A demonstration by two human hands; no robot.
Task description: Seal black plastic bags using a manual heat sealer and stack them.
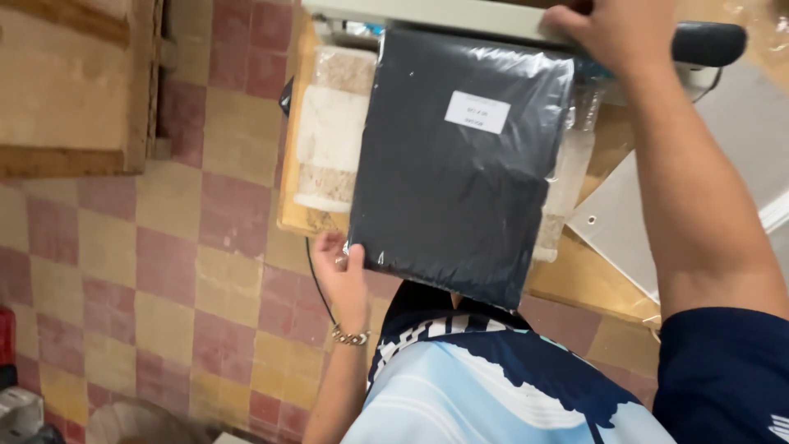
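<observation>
The black flat package, a dark folded item sealed in a clear glossy plastic bag with a small white label near its far end, lies on a wooden table with its long axis running near to far, tilted slightly so the far end leans right. Its near edge hangs past the table's near edge, above the person's lap, and its far end reaches under the long pale bar of a sealing machine at the far side. The left hand is at the package's near left corner, thumb and fingers touching the plastic edge; the fingers look closed lightly on that corner, though the pinch itself is partly hidden by the bag. So the package extends away from this hand toward the far right. A beaded bracelet sits on that wrist. The right hand is at the far end, pressed down with fingers curled over the machine's bar beside its black handle; it grips the bar, not the package. Under the package lies a pale worn pad on the left side and more clear plastic on the right. To the right rests a grey sheet. The floor is chequered red and yellow tile.
</observation>
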